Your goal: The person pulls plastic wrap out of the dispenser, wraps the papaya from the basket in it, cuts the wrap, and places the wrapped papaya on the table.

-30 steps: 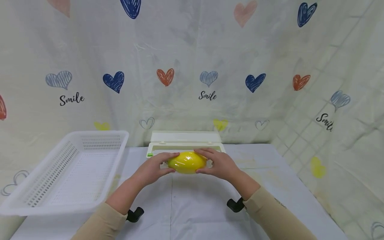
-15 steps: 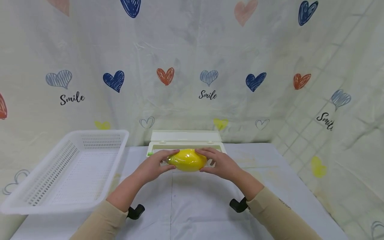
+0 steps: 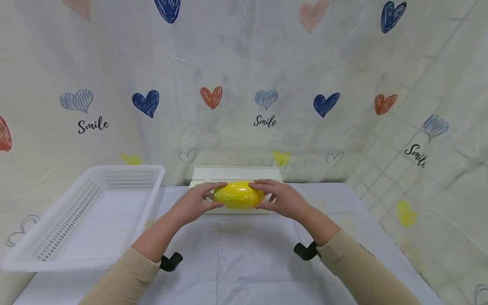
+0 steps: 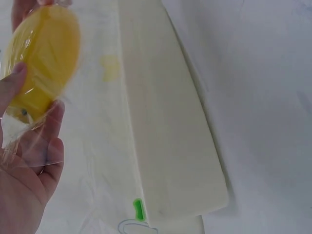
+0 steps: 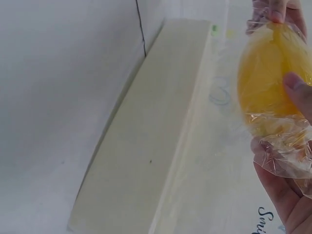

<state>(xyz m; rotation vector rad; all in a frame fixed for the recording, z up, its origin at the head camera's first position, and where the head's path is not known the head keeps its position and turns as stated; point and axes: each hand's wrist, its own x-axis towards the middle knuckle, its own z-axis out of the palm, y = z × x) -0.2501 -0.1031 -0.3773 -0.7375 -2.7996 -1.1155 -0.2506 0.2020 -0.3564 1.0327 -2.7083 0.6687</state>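
Observation:
A glossy yellow mango [image 3: 238,195], wrapped in clear plastic film [image 5: 287,156], is held up between both hands. My left hand [image 3: 192,205] grips its left end, thumb on the near side and fingers on the far side. At the opposite end, my right hand [image 3: 287,201] grips it the same way. Loose film bunches at both ends, and a small dark spot shows at the left end in the left wrist view. Behind and below the mango stands a long white cling film box [image 4: 170,122] with its lid [image 3: 236,173] raised; a green slider [image 4: 139,209] shows at one end.
A large white slotted basket [image 3: 152,207] stands on the left of the table. White cloth [image 3: 251,262] covers the tabletop. A curtain printed with hearts [image 3: 236,63] hangs close behind the box and along the right side.
Both hands have lifted the mango slightly and moved it away from me, so it overlaps more of the box. The fingers' grip on its ends looks much the same.

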